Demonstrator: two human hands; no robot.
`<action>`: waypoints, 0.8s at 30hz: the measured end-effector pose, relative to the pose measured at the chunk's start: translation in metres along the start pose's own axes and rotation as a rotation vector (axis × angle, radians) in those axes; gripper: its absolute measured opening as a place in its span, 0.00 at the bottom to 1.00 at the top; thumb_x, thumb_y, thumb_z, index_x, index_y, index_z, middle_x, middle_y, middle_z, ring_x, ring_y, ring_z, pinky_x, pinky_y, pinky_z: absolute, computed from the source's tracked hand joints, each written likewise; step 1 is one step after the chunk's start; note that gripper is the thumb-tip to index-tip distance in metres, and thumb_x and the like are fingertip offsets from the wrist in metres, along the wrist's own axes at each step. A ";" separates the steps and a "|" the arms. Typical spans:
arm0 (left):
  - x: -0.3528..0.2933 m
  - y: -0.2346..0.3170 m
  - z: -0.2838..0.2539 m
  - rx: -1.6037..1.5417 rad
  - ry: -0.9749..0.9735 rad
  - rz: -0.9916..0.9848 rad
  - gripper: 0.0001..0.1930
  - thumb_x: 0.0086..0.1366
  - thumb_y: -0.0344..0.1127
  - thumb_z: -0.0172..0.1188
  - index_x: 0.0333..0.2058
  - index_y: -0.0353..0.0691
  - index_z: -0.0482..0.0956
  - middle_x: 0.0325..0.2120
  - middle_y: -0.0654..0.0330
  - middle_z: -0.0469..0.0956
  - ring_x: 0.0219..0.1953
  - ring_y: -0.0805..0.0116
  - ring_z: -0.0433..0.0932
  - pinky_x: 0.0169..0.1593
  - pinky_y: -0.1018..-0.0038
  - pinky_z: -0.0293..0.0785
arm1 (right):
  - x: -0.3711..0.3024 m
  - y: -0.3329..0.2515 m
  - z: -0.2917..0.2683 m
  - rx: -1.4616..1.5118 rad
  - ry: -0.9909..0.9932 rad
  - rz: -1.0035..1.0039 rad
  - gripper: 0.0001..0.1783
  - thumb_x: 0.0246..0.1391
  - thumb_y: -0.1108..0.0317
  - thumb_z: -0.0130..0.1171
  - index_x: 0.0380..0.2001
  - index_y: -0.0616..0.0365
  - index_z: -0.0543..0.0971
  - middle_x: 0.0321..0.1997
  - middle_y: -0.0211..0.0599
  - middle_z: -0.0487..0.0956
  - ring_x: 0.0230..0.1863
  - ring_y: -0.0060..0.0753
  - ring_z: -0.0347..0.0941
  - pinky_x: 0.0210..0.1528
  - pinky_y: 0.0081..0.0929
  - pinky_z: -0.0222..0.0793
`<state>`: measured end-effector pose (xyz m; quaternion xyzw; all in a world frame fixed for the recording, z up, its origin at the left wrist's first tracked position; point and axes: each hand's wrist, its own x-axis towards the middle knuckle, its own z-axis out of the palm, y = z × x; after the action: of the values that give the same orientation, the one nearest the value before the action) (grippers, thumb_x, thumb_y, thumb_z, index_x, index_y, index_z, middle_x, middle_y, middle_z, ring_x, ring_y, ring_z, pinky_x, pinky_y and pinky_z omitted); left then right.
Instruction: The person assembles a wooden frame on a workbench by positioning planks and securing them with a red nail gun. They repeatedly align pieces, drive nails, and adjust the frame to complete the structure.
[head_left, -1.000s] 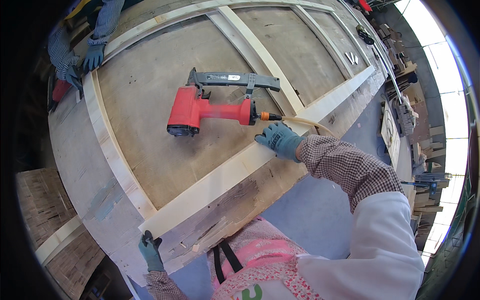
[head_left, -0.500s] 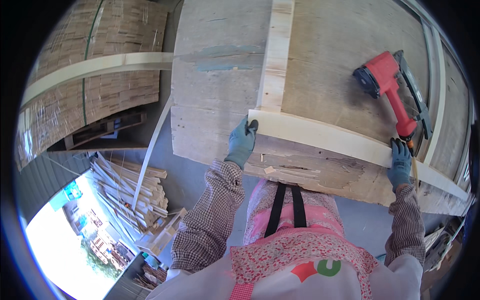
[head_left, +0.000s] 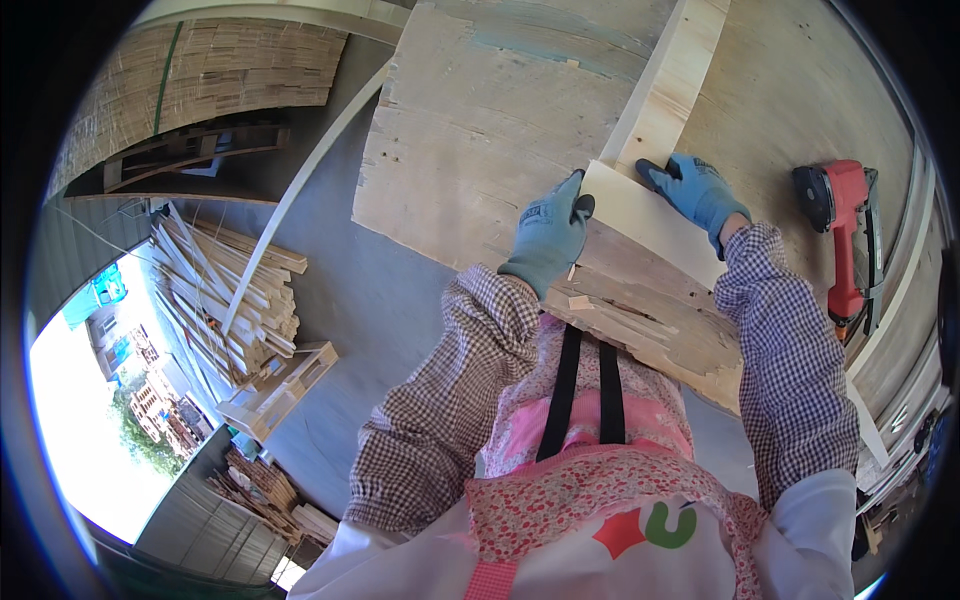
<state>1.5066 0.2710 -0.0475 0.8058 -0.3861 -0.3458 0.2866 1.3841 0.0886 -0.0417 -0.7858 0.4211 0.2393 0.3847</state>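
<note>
A pale wooden board [head_left: 650, 222] lies along the near side of a worn plywood sheet [head_left: 470, 140]. Its left end meets the near end of a lengthwise wooden strip [head_left: 685, 80]. My left hand [head_left: 548, 235], in a blue-grey glove, pinches the board's left end, thumb on the tip. Beside that corner, my right hand [head_left: 700, 195], gloved alike, has its thumb and fingers closed over the board's far edge where it joins the strip; its fingertips are partly hidden. A red and black nail gun [head_left: 848, 235] rests on the plywood to the right of my right hand.
Wrapped stacks of wood pieces [head_left: 230, 70] stand far left above a dark pallet [head_left: 190, 160]. A heap of loose wooden strips [head_left: 225, 290] lies on the left floor near a small wooden frame [head_left: 285, 390]. A long curved-looking strip [head_left: 300, 185] reaches toward the plywood.
My right hand has moved left from the board's right part to the corner beside my left hand. My left hand stays at the board's end. The view has shifted.
</note>
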 end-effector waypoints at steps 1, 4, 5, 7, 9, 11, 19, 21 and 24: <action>0.000 -0.001 0.001 0.003 -0.008 -0.001 0.18 0.58 0.36 0.48 0.47 0.35 0.68 0.42 0.45 0.72 0.41 0.48 0.72 0.44 0.61 0.68 | 0.003 -0.006 0.006 0.034 0.034 0.027 0.33 0.46 0.37 0.47 0.35 0.60 0.74 0.37 0.48 0.76 0.39 0.45 0.72 0.41 0.35 0.65; 0.001 -0.005 0.004 0.016 0.007 0.015 0.19 0.57 0.34 0.48 0.47 0.35 0.67 0.42 0.45 0.71 0.41 0.48 0.72 0.44 0.62 0.69 | 0.009 -0.008 0.029 0.143 0.169 0.051 0.33 0.46 0.37 0.49 0.33 0.61 0.75 0.34 0.48 0.77 0.37 0.45 0.72 0.40 0.35 0.65; 0.001 -0.005 0.006 0.026 0.031 0.033 0.19 0.57 0.32 0.49 0.48 0.35 0.67 0.39 0.44 0.72 0.39 0.48 0.73 0.42 0.63 0.69 | 0.009 -0.009 0.030 0.139 0.184 0.030 0.33 0.46 0.37 0.48 0.32 0.61 0.75 0.33 0.48 0.77 0.36 0.45 0.73 0.39 0.35 0.65; 0.001 -0.007 0.006 0.048 0.040 0.043 0.19 0.56 0.30 0.49 0.48 0.35 0.67 0.37 0.45 0.73 0.38 0.48 0.74 0.40 0.62 0.70 | 0.009 -0.012 0.031 0.133 0.215 -0.010 0.33 0.46 0.37 0.48 0.31 0.61 0.75 0.31 0.48 0.76 0.34 0.46 0.73 0.38 0.35 0.66; 0.002 -0.001 -0.001 0.078 0.004 0.032 0.19 0.56 0.30 0.49 0.48 0.35 0.67 0.37 0.46 0.74 0.37 0.48 0.74 0.40 0.62 0.70 | 0.010 -0.018 0.033 0.096 0.252 0.003 0.30 0.47 0.40 0.50 0.25 0.62 0.74 0.25 0.46 0.75 0.28 0.40 0.71 0.33 0.33 0.65; 0.001 -0.005 0.000 0.067 0.062 0.086 0.18 0.56 0.30 0.50 0.47 0.37 0.69 0.35 0.48 0.75 0.35 0.50 0.75 0.38 0.63 0.70 | 0.012 -0.022 0.033 0.064 0.256 0.000 0.30 0.47 0.40 0.51 0.23 0.63 0.73 0.23 0.45 0.75 0.25 0.38 0.70 0.30 0.32 0.64; 0.035 -0.022 -0.026 -0.152 -0.303 -0.176 0.17 0.51 0.44 0.61 0.40 0.47 0.78 0.29 0.59 0.79 0.30 0.66 0.77 0.39 0.72 0.71 | 0.024 -0.010 0.036 -0.069 0.242 -0.049 0.36 0.47 0.34 0.44 0.27 0.63 0.73 0.26 0.50 0.75 0.32 0.45 0.72 0.36 0.33 0.65; 0.042 -0.022 -0.022 -0.184 -0.332 -0.187 0.18 0.51 0.45 0.61 0.40 0.46 0.78 0.26 0.62 0.80 0.28 0.70 0.77 0.38 0.73 0.71 | 0.025 -0.006 0.034 -0.084 0.262 -0.053 0.36 0.48 0.35 0.44 0.31 0.64 0.74 0.30 0.52 0.76 0.34 0.44 0.73 0.39 0.33 0.65; 0.057 -0.032 -0.009 0.040 -0.321 -0.138 0.18 0.53 0.48 0.59 0.38 0.44 0.79 0.23 0.64 0.80 0.27 0.71 0.77 0.36 0.72 0.71 | 0.020 -0.009 0.030 -0.062 0.248 -0.054 0.34 0.49 0.39 0.47 0.43 0.61 0.72 0.36 0.50 0.76 0.39 0.44 0.73 0.43 0.32 0.65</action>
<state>1.5544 0.2431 -0.0849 0.7703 -0.3776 -0.4810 0.1808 1.4004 0.1061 -0.0695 -0.8318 0.4365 0.1428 0.3118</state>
